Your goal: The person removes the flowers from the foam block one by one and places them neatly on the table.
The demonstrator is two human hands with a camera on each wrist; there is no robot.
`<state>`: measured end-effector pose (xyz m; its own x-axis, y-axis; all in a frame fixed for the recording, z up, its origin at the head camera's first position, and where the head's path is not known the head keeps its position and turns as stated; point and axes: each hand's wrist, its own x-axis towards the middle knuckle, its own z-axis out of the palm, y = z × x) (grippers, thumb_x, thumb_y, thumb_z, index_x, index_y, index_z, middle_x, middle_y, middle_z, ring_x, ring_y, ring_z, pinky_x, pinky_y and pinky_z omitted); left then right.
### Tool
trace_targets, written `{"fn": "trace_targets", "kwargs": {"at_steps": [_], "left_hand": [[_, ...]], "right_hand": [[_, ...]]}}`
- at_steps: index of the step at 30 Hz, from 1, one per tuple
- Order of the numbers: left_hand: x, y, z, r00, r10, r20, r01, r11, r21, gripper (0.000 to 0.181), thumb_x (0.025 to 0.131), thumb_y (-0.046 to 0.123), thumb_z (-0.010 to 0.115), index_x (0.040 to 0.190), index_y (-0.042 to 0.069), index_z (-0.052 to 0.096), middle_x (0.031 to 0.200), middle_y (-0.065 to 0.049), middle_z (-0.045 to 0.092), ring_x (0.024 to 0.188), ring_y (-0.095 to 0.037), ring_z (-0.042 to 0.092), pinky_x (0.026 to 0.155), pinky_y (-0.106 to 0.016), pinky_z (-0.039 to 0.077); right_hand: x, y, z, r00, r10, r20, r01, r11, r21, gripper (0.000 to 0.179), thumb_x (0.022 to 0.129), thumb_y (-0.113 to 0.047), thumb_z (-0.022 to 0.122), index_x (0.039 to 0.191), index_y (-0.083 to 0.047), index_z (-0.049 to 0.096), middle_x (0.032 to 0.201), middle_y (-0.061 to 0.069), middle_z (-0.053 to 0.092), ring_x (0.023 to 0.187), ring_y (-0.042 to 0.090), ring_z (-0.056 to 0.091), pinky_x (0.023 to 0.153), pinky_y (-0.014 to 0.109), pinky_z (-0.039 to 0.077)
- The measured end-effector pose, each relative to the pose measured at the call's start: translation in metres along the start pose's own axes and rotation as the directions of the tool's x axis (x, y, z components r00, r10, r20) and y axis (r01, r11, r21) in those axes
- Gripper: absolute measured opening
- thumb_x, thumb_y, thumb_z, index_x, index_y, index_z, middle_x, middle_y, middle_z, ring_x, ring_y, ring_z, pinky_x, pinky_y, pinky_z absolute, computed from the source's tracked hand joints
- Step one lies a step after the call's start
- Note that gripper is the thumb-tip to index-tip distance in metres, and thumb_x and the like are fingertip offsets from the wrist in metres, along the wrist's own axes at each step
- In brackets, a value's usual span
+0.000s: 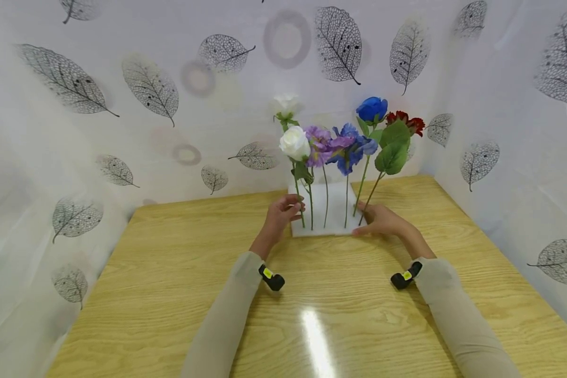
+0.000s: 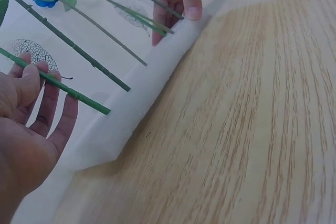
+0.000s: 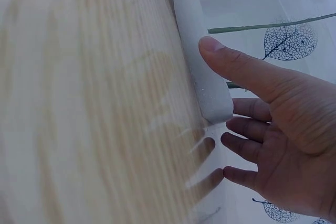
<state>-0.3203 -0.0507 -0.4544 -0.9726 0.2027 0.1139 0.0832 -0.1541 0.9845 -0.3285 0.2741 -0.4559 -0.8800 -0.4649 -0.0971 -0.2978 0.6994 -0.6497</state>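
A white foam slab (image 1: 335, 210) lies on the table with several artificial flowers standing in it. My left hand (image 1: 283, 210) is at its left end, pinching the green stem (image 2: 92, 104) of a white rose (image 1: 295, 143) between thumb and fingers, low down near the foam. At the right end, my right hand (image 1: 381, 219) rests with its thumb on the foam's front edge and its other fingers spread loosely around the corner, as the right wrist view shows. A purple flower (image 1: 318, 147), a blue-violet flower (image 1: 347, 155), a blue rose (image 1: 372, 108) and a red flower (image 1: 413, 126) stand toward the right.
Another white flower (image 1: 285, 105) rises behind the front rose. The wooden table (image 1: 179, 273) extends in front and to both sides. A pale curtain (image 1: 160, 136) printed with dark leaves hangs close behind the flowers and along the sides. Light glares on the tabletop near me.
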Motion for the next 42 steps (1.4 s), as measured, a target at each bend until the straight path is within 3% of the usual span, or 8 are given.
{"fn": "trace_targets", "kwargs": {"at_steps": [13, 17, 18, 21, 24, 27, 35, 42], "left_hand": [[0.003, 0.001, 0.0, 1.0, 0.008, -0.002, -0.008, 1.0, 0.026, 0.028, 0.101, -0.001, 0.059, 0.127, -0.013, 0.059, 0.096, 0.002, 0.069, 0.091, -0.01, 0.067, 0.085, -0.03, 0.063], [0.003, 0.002, -0.003, 1.0, 0.019, 0.009, -0.019, 1.0, 0.003, 0.029, 0.101, -0.001, 0.058, 0.127, -0.015, 0.057, 0.103, -0.008, 0.07, 0.108, -0.038, 0.066, 0.086, -0.031, 0.063], [0.003, 0.002, -0.003, 1.0, 0.025, 0.015, -0.025, 1.0, -0.003, 0.029, 0.101, -0.002, 0.058, 0.127, -0.016, 0.055, 0.106, -0.015, 0.069, 0.108, -0.038, 0.066, 0.085, -0.03, 0.063], [0.002, 0.005, -0.005, 0.999, 0.04, 0.012, -0.04, 0.999, -0.007, 0.029, 0.101, -0.003, 0.058, 0.127, -0.016, 0.055, 0.109, -0.015, 0.07, 0.103, -0.031, 0.069, 0.083, -0.03, 0.063], [0.001, 0.007, -0.007, 0.999, 0.039, -0.008, -0.039, 0.999, 0.019, 0.029, 0.1, -0.003, 0.059, 0.127, -0.013, 0.057, 0.114, -0.014, 0.07, 0.09, -0.008, 0.068, 0.083, -0.03, 0.064], [-0.001, 0.01, -0.01, 0.999, 0.033, -0.029, -0.032, 0.998, 0.047, 0.027, 0.1, -0.002, 0.061, 0.126, -0.009, 0.061, 0.116, -0.013, 0.07, 0.091, -0.008, 0.068, 0.085, -0.032, 0.063], [-0.015, 0.021, -0.032, 0.997, 0.045, -0.055, -0.037, 0.991, 0.125, 0.029, 0.1, 0.0, 0.061, 0.128, -0.008, 0.062, 0.116, -0.017, 0.066, 0.096, -0.017, 0.067, 0.087, -0.037, 0.063], [-0.037, 0.029, -0.063, 0.999, 0.032, -0.01, -0.029, 0.974, 0.226, 0.032, 0.101, 0.005, 0.062, 0.13, -0.007, 0.061, 0.117, -0.018, 0.065, 0.101, -0.022, 0.068, 0.085, -0.035, 0.064]], "right_hand": [[0.0, -0.001, 0.001, 1.0, -0.022, -0.008, 0.022, 0.999, -0.025, 0.101, 0.086, -0.037, 0.083, 0.155, 0.01, 0.028, 0.161, 0.027, 0.03, 0.151, 0.047, 0.026, 0.123, 0.061, 0.025], [0.0, -0.003, 0.0, 1.0, -0.015, -0.011, 0.015, 1.0, -0.008, 0.1, 0.086, -0.035, 0.084, 0.155, 0.01, 0.027, 0.161, 0.027, 0.03, 0.151, 0.047, 0.025, 0.123, 0.061, 0.024], [-0.001, -0.004, 0.0, 1.0, -0.014, -0.012, 0.014, 1.0, -0.005, 0.1, 0.086, -0.035, 0.084, 0.155, 0.01, 0.027, 0.161, 0.027, 0.03, 0.151, 0.047, 0.025, 0.123, 0.061, 0.023], [-0.001, -0.004, 0.0, 1.0, -0.009, -0.014, 0.009, 1.0, -0.004, 0.1, 0.086, -0.034, 0.084, 0.155, 0.01, 0.027, 0.161, 0.027, 0.03, 0.15, 0.048, 0.025, 0.123, 0.062, 0.024], [0.0, -0.004, 0.0, 1.0, -0.005, -0.012, 0.005, 1.0, -0.012, 0.1, 0.086, -0.035, 0.084, 0.155, 0.01, 0.027, 0.161, 0.027, 0.03, 0.15, 0.048, 0.026, 0.123, 0.061, 0.024], [0.0, -0.004, 0.0, 1.0, 0.001, -0.011, -0.001, 1.0, -0.02, 0.101, 0.085, -0.037, 0.084, 0.155, 0.01, 0.027, 0.161, 0.027, 0.03, 0.15, 0.048, 0.026, 0.123, 0.061, 0.025], [-0.001, -0.006, 0.001, 1.0, 0.004, -0.006, -0.004, 1.0, -0.01, 0.1, 0.087, -0.033, 0.083, 0.155, 0.011, 0.025, 0.162, 0.028, 0.028, 0.151, 0.048, 0.024, 0.124, 0.061, 0.022], [-0.003, -0.008, 0.001, 1.0, -0.004, -0.009, 0.004, 1.0, -0.02, 0.1, 0.087, -0.035, 0.082, 0.155, 0.011, 0.026, 0.161, 0.029, 0.029, 0.15, 0.049, 0.024, 0.123, 0.062, 0.023]]}}
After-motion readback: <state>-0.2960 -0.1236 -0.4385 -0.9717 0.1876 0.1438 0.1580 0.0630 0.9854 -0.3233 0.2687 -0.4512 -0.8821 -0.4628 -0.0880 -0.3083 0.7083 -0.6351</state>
